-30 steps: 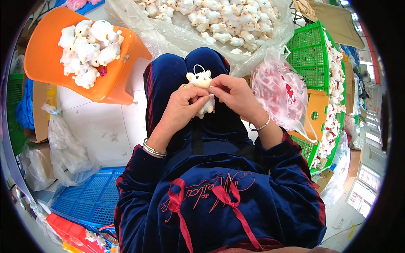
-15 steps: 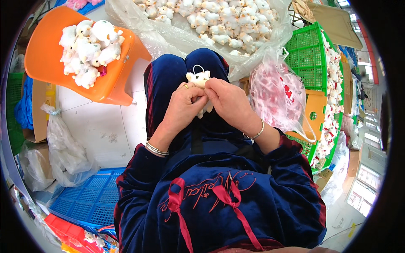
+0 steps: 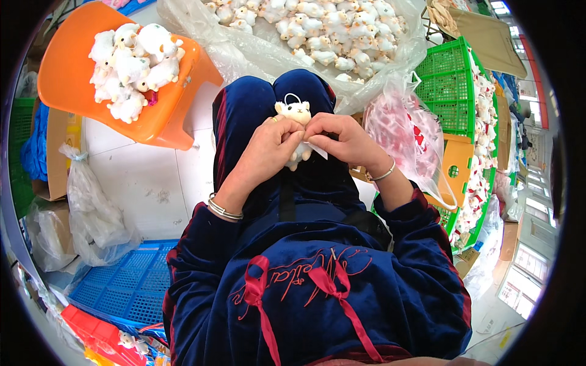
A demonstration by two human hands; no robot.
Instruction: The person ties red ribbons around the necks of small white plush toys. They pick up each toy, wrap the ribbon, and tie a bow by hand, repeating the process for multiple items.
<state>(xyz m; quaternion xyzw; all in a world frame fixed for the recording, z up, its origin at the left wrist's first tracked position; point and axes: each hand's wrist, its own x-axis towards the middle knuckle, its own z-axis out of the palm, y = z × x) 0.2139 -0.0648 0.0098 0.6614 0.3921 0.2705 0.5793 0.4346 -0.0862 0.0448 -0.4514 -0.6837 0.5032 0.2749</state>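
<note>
A small cream-white plush animal [image 3: 293, 112] with dark eyes and a white loop on its head is held upright over my lap. My left hand [image 3: 268, 146] is closed around its left side, thumb and fingers at the neck. My right hand [image 3: 343, 139] pinches at the front of the neck, its fingertips meeting those of the left. What lies between the right fingertips is too small to make out. A thin white strip [image 3: 319, 150] shows below the right thumb. The toy's feet stick out beneath both hands.
An orange chair [image 3: 67, 67] at the left bears a pile of white plush toys [image 3: 134, 67]. Many more toys [image 3: 329, 30] lie on clear plastic sheeting ahead. A clear bag [image 3: 403, 122] with pink-white contents and green crates [image 3: 448, 85] stand at the right, a blue crate [image 3: 125, 283] at the lower left.
My right hand has shifted slightly right and turned, uncovering more of the toy's body and the white strip. The left hand still holds the toy. The whole view has moved a little.
</note>
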